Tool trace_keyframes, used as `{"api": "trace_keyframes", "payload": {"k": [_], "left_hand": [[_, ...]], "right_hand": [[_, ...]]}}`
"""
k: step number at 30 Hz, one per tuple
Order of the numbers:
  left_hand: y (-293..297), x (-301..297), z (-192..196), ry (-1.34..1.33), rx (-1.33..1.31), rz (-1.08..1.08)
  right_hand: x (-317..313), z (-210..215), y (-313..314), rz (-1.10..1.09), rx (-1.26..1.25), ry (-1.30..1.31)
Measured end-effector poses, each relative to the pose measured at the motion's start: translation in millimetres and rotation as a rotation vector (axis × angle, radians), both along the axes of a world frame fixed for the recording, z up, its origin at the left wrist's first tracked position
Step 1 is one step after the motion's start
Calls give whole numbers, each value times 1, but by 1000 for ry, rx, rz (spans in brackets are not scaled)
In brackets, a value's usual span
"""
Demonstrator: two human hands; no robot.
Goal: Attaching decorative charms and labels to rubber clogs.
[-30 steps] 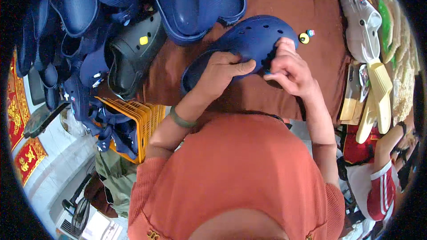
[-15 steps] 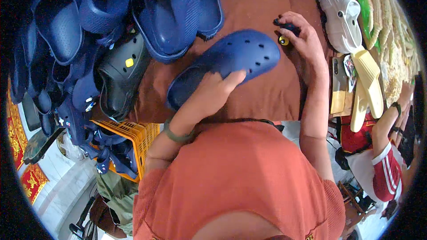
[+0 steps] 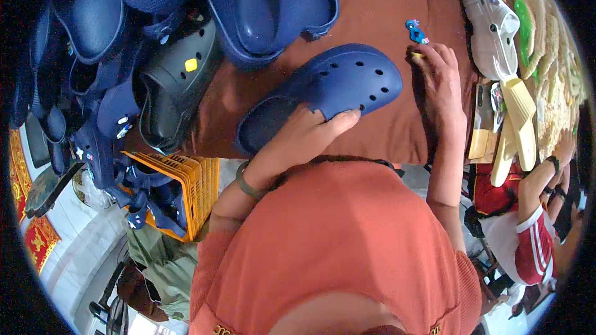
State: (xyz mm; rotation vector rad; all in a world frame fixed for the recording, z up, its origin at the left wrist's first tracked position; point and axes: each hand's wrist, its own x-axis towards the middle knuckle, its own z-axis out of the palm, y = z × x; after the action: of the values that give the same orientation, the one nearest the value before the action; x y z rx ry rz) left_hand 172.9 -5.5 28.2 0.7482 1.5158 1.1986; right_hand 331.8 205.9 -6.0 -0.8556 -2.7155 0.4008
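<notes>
A navy blue foam clog (image 3: 360,74) with round holes in its upper lies tilted in my left hand (image 3: 313,133), whose thumb rests along its near side; the other fingers are hidden inside it. To the right, my right hand (image 3: 439,71) is low over the brown cloth, fingers curled together around a small yellow shoe charm (image 3: 418,56) that is mostly covered. Just beyond the fingertips lie small blue shoe charms (image 3: 415,31), touching or very close to each other. A black clog (image 3: 177,87) with a yellow square charm sits left of the blue clog.
Navy clogs (image 3: 261,12) are piled along the far and left sides. An orange crate (image 3: 202,192) holds more footwear at lower left. A white clog (image 3: 490,31) and cream slides (image 3: 518,118) line the right edge of the brown cloth (image 3: 372,12). Another person's arm (image 3: 537,177) shows at right.
My right hand has let go of the dark blue charms, now lying on the cloth, and moved nearer onto the yellow charm. The blue clog has shifted slightly right in my left hand.
</notes>
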Motion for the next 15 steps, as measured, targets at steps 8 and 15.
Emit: {"api": "trace_keyframes", "payload": {"k": [8, 15], "left_hand": [[-1, 1, -9, -6, 61, -22], [-8, -1, -21, 261, 192, -107]], "right_hand": [[21, 14, -26, -208, -892, 438], [-11, 30, -28, 51, -984, 337]]}}
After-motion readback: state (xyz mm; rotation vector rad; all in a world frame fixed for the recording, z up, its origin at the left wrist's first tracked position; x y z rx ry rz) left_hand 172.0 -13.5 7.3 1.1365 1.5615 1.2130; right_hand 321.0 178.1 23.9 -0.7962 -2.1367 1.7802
